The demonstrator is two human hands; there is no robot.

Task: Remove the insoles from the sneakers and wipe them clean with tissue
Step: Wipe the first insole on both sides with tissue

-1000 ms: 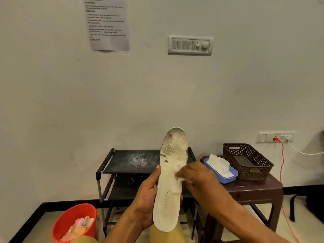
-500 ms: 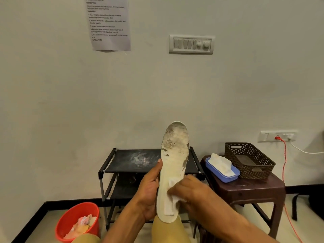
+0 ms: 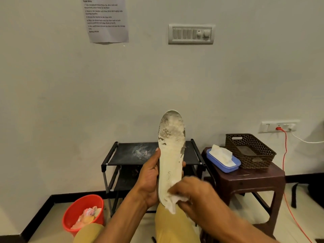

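Observation:
A white insole (image 3: 171, 155) stands upright in front of me, its toe end up and stained grey and brown. My left hand (image 3: 149, 179) grips it from the left, thumb on the front edge and fingertips showing at the right edge. My right hand (image 3: 192, 193) pinches a crumpled white tissue (image 3: 172, 201) and presses it on the heel end of the insole. The heel rests near my knee. No sneakers are in view.
A black shoe rack (image 3: 133, 153) stands against the wall behind the insole. A dark stool (image 3: 249, 179) at right carries a blue tissue box (image 3: 223, 163) and a brown basket (image 3: 250, 151). A red bin (image 3: 82, 213) with waste sits at lower left. A red cord (image 3: 284, 155) hangs from the wall socket.
My right hand has slid the tissue down the insole from its middle to the heel end. The insole has risen slightly against the wall.

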